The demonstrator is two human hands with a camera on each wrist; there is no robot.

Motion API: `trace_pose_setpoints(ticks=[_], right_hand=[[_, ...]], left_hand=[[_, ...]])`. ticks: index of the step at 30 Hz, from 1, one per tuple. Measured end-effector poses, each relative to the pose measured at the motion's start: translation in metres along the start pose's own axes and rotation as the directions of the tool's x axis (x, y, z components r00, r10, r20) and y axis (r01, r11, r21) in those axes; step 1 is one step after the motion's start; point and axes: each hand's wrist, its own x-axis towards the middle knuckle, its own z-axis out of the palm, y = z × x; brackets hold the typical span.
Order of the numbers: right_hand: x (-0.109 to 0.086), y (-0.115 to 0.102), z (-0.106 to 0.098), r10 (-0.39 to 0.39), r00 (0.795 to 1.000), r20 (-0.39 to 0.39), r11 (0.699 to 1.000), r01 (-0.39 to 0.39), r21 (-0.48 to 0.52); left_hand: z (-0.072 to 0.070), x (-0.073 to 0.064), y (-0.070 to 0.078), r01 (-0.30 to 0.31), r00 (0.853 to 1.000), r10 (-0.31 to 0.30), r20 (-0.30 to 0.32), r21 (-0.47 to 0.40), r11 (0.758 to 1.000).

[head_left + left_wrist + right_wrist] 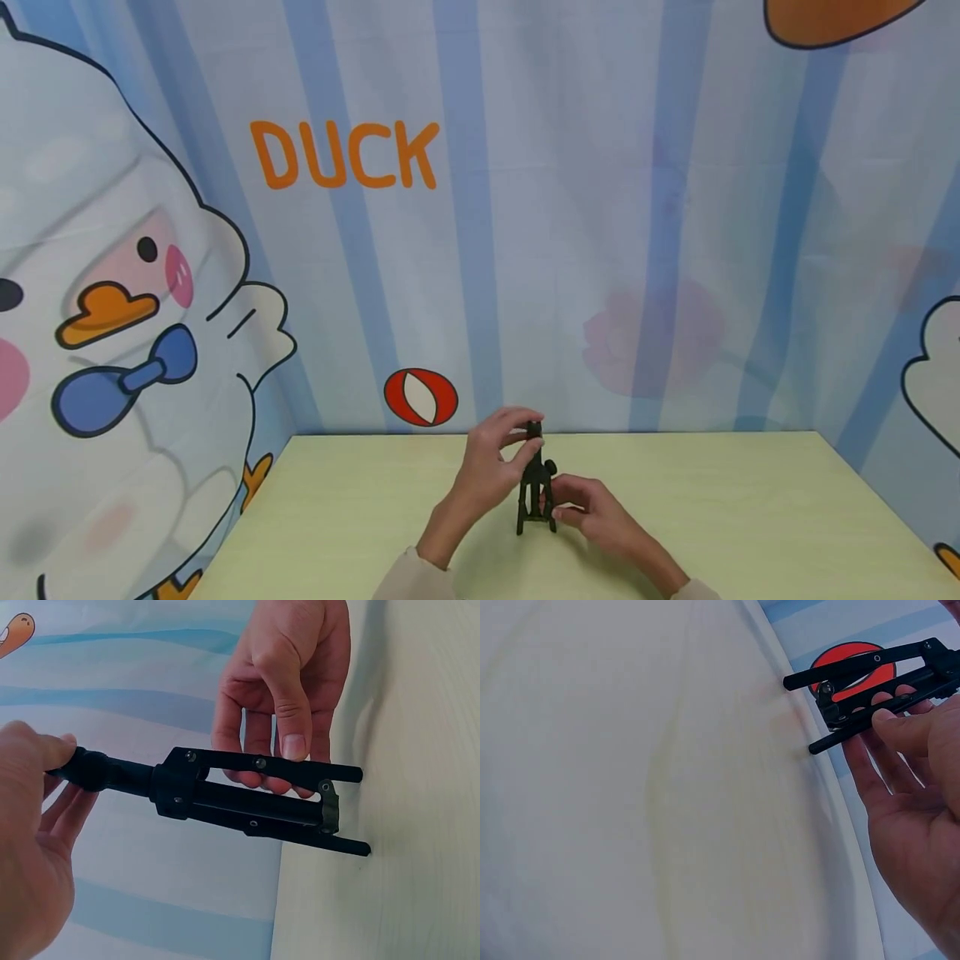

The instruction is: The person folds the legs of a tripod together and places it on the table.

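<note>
A small black tripod (536, 477) is held upright over the table, its short legs pointing down and only slightly spread. At its top, the left hand (489, 465) pinches the head between thumb and fingers. Lower down, the right hand (597, 514) grips one leg, with its thumb on the near side and fingers behind, as the left wrist view of that hand (296, 667) shows. Rivets and a small brace between the legs of the tripod (174, 787) are visible there. Whether the feet touch the tabletop, I cannot tell.
A pale yellow table (750, 500) spreads under both hands. Behind it hangs a blue-and-white striped curtain (562, 208) printed with ducks, a red-and-white ball and the word DUCK. The table's back edge runs close behind the tripod.
</note>
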Motion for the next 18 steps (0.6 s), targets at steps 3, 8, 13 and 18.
trace_pose_setpoints(ticks=[3, 8, 13, 18], right_hand=[[-0.0003, 0.0008, -0.0001, -0.019, 1.000, 0.004, 1.000, 0.019, -0.006], [-0.0014, -0.0001, -0.0004, -0.075, 0.997, 0.012, 0.997, 0.075, -0.014], [-0.0024, -0.0023, 0.0002, -0.075, 0.997, 0.004, 0.997, 0.075, -0.017], [-0.0026, -0.0030, 0.0025, -0.034, 0.997, -0.064, 0.999, 0.033, -0.009]], left_hand=[[0.0019, -0.0002, 0.0005, -0.009, 0.999, 0.011, -0.037, 0.051, 0.999], [0.0026, 0.0008, 0.0029, -0.014, 0.998, 0.020, -0.063, 0.094, 0.996], [0.0017, 0.0014, 0.0041, -0.011, 0.999, 0.015, -0.046, 0.074, 0.997], [0.0008, 0.0011, 0.0069, 0.005, 1.000, -0.005, -0.008, 0.016, 1.000]])
